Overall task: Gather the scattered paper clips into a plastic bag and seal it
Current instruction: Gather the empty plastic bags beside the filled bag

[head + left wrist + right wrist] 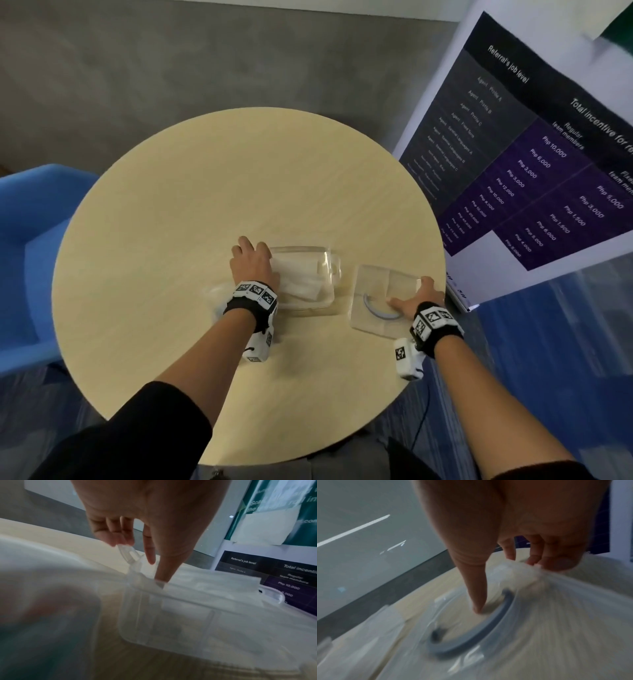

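A clear plastic container (329, 255) lies on the round wooden table (205, 205), with white folded sheets (298, 279) inside it. My left hand (251, 260) grips its left end. In the left wrist view the thumb of that hand (142, 561) presses inside the container's (188, 622) rim and the fingers curl on the clear latch (128, 553). The clear lid (376, 274) with its grey seal ring (378, 310) lies to the right. My right hand (416, 296) holds it, thumb inside the ring (479, 631), fingers curled over the lid's (547, 628) edge. No paper clips show.
A blue chair (27, 240) stands left of the table. A printed banner (531, 154) leans at the right, close to the table's edge beside my right hand. Grey floor lies beyond the far edge.
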A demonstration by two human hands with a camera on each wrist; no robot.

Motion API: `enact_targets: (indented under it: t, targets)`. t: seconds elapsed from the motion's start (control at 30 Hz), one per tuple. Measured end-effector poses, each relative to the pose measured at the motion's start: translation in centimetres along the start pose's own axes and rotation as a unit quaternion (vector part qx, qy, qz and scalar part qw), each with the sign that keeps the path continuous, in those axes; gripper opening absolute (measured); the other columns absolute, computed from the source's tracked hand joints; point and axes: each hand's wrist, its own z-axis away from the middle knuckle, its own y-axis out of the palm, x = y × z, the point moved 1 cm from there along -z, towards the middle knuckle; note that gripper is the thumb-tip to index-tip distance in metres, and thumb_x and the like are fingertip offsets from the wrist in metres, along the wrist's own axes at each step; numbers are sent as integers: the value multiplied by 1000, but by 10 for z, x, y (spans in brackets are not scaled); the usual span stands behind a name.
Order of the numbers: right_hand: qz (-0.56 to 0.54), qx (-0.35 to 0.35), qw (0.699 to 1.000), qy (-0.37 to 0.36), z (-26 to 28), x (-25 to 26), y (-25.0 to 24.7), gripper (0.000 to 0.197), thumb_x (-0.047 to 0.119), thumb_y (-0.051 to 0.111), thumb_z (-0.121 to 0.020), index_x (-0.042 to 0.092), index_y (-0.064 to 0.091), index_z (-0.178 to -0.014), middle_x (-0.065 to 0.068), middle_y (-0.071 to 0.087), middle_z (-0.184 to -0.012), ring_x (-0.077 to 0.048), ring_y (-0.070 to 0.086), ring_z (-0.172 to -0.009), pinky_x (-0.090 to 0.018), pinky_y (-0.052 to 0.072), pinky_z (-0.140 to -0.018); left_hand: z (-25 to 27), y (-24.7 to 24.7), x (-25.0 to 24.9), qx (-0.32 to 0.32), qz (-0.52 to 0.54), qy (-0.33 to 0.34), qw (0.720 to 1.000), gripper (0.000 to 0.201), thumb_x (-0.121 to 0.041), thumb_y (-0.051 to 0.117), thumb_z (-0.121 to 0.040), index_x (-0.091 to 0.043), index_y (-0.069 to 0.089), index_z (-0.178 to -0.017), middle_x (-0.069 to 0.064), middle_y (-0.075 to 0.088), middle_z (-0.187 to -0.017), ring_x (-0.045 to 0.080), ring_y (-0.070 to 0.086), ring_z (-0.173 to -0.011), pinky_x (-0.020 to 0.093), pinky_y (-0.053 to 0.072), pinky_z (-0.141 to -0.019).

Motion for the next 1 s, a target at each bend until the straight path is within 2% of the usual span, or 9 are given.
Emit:
enact_targets:
  t: [0.13, 0.3, 0.37, 0.47, 0.67, 0.73, 0.83, 0.9, 1.0]
  targets:
    - [-49, 44, 997, -37, 0, 2, -34, 78, 32, 83, -71, 12, 43, -135, -14, 53, -130, -32, 55, -113, -32, 44, -81, -2, 4, 3, 24, 89, -30, 995, 44, -8, 76, -76, -14, 51, -111, 16, 47, -120, 34, 50, -102, 35, 44, -76]
    - [-191, 18, 972, -140, 6, 29, -90, 50, 37, 74, -80, 26, 55, -125, -11, 61, -120, -23, 60, -96, -45, 52, -90, -2, 1, 5, 69, 178, -31, 981, 44, -9, 72, -81, -15, 51, -120, 12, 55, -119, 32, 58, -100, 31, 41, -74]
    - [-252, 20, 947, -197, 15, 52, -102, 45, 37, 71, -84, 26, 56, -125, -10, 66, -106, -16, 60, -83, -37, 54, -79, 0, 0, 8, 63, 212, -36, 975, 45, -14, 71, -82, -17, 52, -123, 11, 60, -119, 30, 61, -103, 32, 45, -78]
    - [-301, 54, 915, -261, 32, 97, -88, 45, 37, 70, -85, 25, 58, -127, -7, 70, -95, -6, 61, -75, -20, 46, -60, 2, -3, 16, 52, 291, -67, 953, 47, -19, 69, -84, -23, 52, -128, 6, 66, -111, 26, 66, -95, 37, 55, -83]
    - [-237, 169, 916, -277, 42, 144, -4, 55, 42, 76, -77, 26, 58, -127, -11, 66, -111, -18, 64, -96, -29, 52, -76, 5, -5, 34, 41, 429, -134, 892, 31, -12, 48, -98, -19, 57, -127, 12, 70, -106, 22, 70, -77, 39, 61, -75]
    - [-211, 170, 921, -280, 43, 144, 12, 57, 43, 75, -78, 26, 56, -128, -9, 65, -115, -17, 62, -98, -29, 50, -80, 10, -4, 34, 36, 435, -129, 890, 31, -11, 41, -100, -17, 58, -126, 14, 70, -106, 24, 69, -76, 39, 60, -74]
    - [-147, 150, 935, -287, 45, 139, 28, 67, 51, 75, -74, 24, 54, -131, -8, 66, -108, -20, 65, -90, -28, 55, -64, 18, -2, 32, 40, 410, -85, 907, 34, -26, 47, -100, -19, 57, -131, 13, 70, -111, 28, 69, -91, 45, 58, -85]
    - [-104, 106, 944, -295, 48, 137, 31, 66, 53, 76, -72, 16, 59, -124, -5, 63, -96, -22, 66, -78, -33, 58, -58, 21, -3, 31, 51, 393, -73, 915, 43, -30, 60, -95, -20, 55, -136, 7, 69, -107, 24, 68, -92, 41, 57, -87]
    - [12, 10, 953, -303, 51, 131, 29, 67, 54, 74, -75, 14, 57, -126, -7, 49, -115, -26, 60, -97, -36, 53, -85, 23, -4, 28, 61, 387, -59, 918, 52, -20, 73, -87, -19, 56, -136, 4, 68, -98, 19, 68, -82, 33, 57, -83]
